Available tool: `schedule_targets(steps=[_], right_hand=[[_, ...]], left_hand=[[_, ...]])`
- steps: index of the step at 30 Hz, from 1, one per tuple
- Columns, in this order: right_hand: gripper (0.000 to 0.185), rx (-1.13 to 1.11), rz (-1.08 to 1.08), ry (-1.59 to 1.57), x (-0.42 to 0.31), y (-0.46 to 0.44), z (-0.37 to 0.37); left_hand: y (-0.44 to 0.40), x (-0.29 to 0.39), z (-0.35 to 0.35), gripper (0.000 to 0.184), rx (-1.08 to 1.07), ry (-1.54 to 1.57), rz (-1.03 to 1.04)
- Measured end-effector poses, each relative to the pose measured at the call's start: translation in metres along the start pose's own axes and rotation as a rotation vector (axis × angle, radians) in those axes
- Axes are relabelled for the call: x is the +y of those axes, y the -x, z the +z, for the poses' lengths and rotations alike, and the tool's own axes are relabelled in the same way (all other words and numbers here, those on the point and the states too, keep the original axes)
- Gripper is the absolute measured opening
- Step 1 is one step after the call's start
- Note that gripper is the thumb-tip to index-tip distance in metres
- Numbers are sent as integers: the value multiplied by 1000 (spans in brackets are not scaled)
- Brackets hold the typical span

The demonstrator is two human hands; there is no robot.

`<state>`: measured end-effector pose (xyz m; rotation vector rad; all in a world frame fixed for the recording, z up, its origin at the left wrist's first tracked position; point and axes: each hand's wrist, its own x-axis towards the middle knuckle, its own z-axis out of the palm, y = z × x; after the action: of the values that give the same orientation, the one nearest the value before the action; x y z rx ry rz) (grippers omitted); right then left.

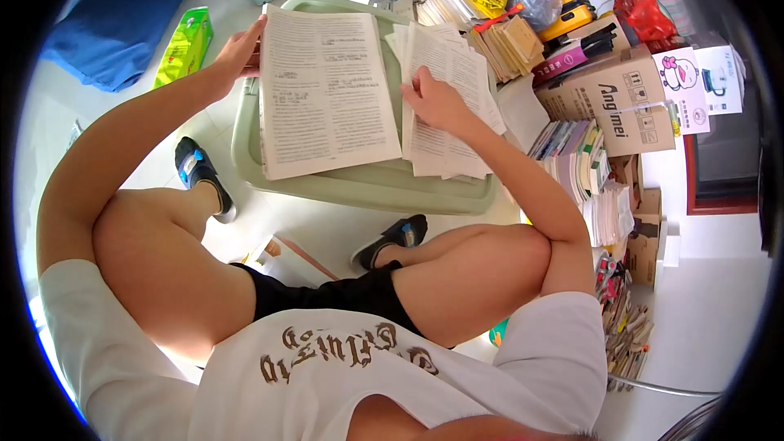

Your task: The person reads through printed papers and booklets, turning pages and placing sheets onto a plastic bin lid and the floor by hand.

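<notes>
Touching the paper stack [327, 118] at its upper-left edge, your left grip [242, 47] can't be judged for closure; your right grip [431, 100], curled, pinch unclear, touches loose sheets [447, 151] beside the stack.

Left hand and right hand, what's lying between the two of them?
In the head view, mainly the stack of annotated printed pages lies between the left hand at its edge and the right hand over other printed sheets.
</notes>
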<state>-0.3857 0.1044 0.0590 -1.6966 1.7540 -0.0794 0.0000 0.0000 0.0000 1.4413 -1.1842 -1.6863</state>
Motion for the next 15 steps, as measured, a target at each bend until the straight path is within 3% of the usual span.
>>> schedule_targets(steps=[2, 11, 13, 15], right_hand=[[53, 177, -66, 371, -12, 5, 8], [50, 281, -27, 424, -30, 0, 9], [41, 312, -75, 391, -43, 4, 11], [25, 331, -270, 248, -55, 8, 14]], left_hand=[[-1, -3, 1, 69, -9, 10, 26], [-6, -6, 2, 67, 65, 24, 31], [-6, -5, 3, 66, 73, 37, 36], [-5, -2, 5, 66, 29, 61, 38]])
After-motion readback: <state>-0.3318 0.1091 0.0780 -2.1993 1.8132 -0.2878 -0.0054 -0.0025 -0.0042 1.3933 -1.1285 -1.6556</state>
